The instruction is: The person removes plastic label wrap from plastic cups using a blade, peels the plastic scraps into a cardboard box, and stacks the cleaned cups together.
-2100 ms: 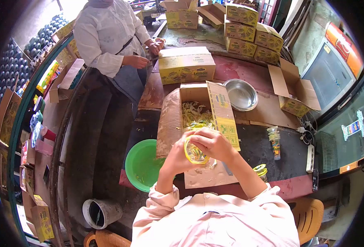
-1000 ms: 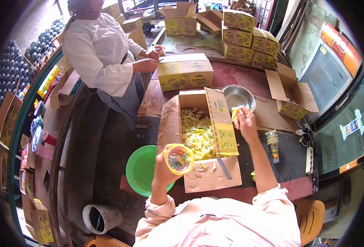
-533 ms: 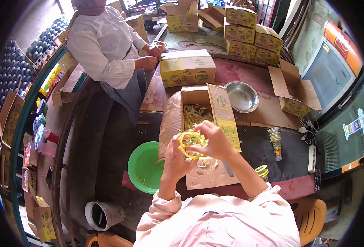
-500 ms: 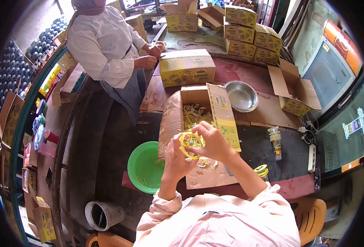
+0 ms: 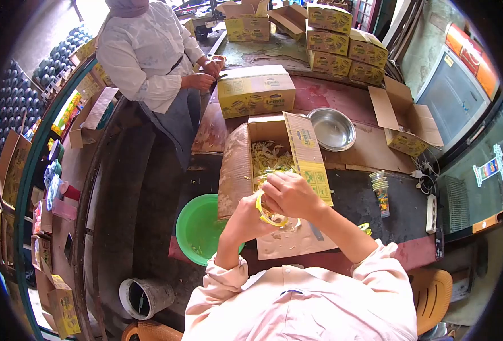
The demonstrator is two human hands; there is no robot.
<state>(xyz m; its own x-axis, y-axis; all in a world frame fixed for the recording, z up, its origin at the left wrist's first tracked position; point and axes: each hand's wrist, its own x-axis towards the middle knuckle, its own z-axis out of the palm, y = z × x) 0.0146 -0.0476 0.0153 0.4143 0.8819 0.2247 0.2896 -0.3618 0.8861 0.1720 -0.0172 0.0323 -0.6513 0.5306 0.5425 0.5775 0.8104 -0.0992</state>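
My left hand (image 5: 244, 220) is wrapped round a clear plastic cup with a yellow rim (image 5: 260, 209), held tilted above the front of an open carton. Over the cup's mouth lies my right hand (image 5: 291, 196), its fingers bent together and partly inside the rim. What those fingertips grip is hidden. Just behind both hands, the open carton (image 5: 234, 165) holds a heap of thin pale-yellow strips (image 5: 271, 154). A few pale scraps lie on the cardboard sheet (image 5: 271, 247) below the cup.
A green basin (image 5: 191, 227) is at the left, a metal bowl (image 5: 332, 131) behind right. Stacked cups (image 5: 381, 193) and a power strip (image 5: 431, 213) lie at right. A closed carton (image 5: 256, 94) stands beyond; across the table, another person (image 5: 143, 57) works with their hands.
My right hand has turned inward and now covers part of the cup's mouth, its fingers drawn together. The cup has shifted slightly right and down with my left hand. The view has shifted a little.
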